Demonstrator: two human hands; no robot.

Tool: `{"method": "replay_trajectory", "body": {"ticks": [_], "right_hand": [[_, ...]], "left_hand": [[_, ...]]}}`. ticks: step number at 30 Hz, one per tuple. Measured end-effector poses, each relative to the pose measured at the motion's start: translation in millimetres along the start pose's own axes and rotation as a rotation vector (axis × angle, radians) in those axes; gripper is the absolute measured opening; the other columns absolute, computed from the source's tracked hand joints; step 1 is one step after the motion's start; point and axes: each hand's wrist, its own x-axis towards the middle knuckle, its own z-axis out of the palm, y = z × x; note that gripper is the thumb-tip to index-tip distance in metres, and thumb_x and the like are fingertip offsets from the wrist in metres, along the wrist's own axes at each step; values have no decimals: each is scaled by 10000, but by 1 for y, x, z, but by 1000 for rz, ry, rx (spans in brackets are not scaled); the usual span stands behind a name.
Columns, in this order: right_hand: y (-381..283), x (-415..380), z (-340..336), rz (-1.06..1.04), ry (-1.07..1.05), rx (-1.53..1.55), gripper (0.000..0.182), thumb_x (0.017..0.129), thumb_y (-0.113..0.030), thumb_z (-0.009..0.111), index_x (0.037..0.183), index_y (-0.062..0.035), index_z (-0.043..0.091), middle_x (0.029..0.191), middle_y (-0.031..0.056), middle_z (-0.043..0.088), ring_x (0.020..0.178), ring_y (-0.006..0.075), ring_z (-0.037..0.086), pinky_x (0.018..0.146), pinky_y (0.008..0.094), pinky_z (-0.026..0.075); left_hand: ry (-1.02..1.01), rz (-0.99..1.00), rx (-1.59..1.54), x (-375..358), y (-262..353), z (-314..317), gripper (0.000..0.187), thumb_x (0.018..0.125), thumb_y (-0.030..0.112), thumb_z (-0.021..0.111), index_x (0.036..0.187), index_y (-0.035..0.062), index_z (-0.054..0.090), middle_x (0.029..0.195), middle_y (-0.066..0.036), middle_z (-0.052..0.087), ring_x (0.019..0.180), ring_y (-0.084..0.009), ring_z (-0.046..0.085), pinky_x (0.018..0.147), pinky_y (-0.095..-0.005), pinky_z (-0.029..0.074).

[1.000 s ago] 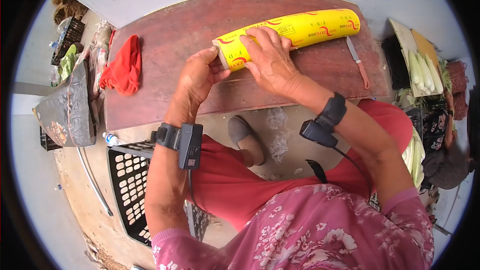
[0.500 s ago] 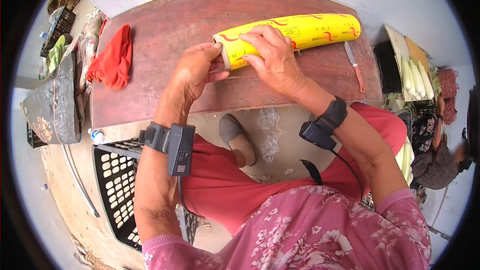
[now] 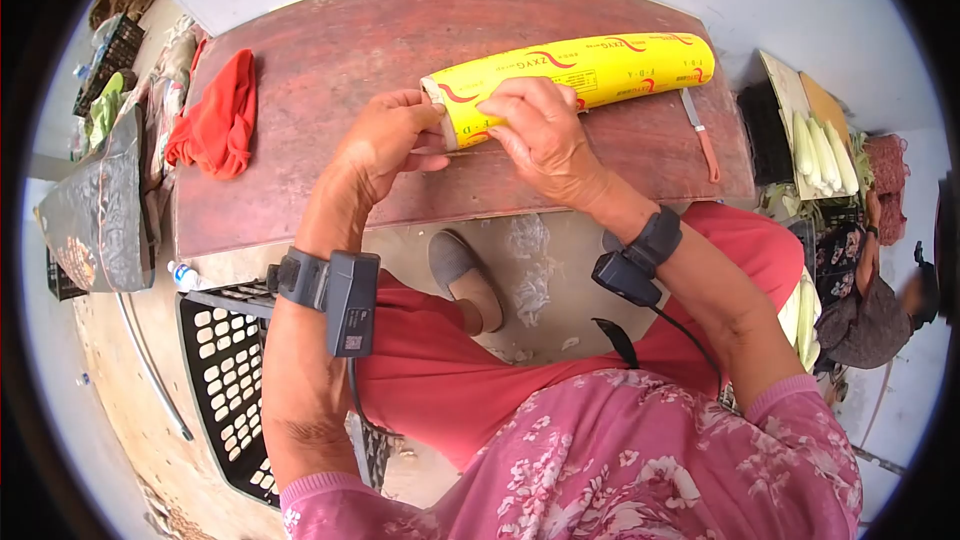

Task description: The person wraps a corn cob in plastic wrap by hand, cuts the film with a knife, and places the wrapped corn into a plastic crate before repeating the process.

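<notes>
A yellow roll of cling film (image 3: 600, 80) with red and green print lies across the reddish table, its left end towards my hands. My left hand (image 3: 395, 140) is closed at that end, thumb on the rim of the roll and the other fingers around its lower edge. Just to the right, my right hand (image 3: 545, 135) has its fingers curled and pinched against the wrap near the same end. Whether a loose edge of film sits between those fingertips is hidden.
On the table (image 3: 340, 50) lie a red cloth (image 3: 220, 120) at the left and a knife (image 3: 702, 135) with a pinkish handle at the right. A black crate (image 3: 225, 380) stands by my left arm. Pale vegetables (image 3: 825, 155) and another person (image 3: 875, 310) are at the right.
The roll has turned slightly towards me, its print sitting lower. My right fingers have drawn closer together on the wrap. The whole view has shifted a little.
</notes>
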Motion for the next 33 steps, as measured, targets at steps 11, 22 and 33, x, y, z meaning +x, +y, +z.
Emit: {"method": "replay_trajectory", "body": {"ticks": [11, 22, 33], "right_hand": [[16, -11, -3, 75, 74, -89, 308, 687, -60, 718, 967, -100, 596, 955, 42, 551, 931, 233, 535, 804, 373, 365], [17, 4, -5, -20, 29, -216, 165, 750, -52, 666, 869, -87, 558, 886, 68, 541, 871, 243, 541, 787, 365, 354], [20, 2, -7, 95, -9, -46, 128, 796, -91, 621, 902, -82, 549, 886, 66, 521, 883, 246, 526, 784, 390, 351]], "left_hand": [[30, 34, 48, 5, -2, -3, 221, 925, 186, 512, 1014, 26, 635, 863, -53, 657, 733, -116, 624, 633, -245, 539], [94, 48, 79, 3, 1, 2, 238, 949, 199, 483, 1001, 26, 638, 865, -47, 658, 754, -107, 623, 647, -243, 535], [107, 57, 111, 1, 3, 4, 251, 950, 214, 486, 1005, 27, 645, 864, -48, 654, 747, -112, 618, 646, -247, 530]]}}
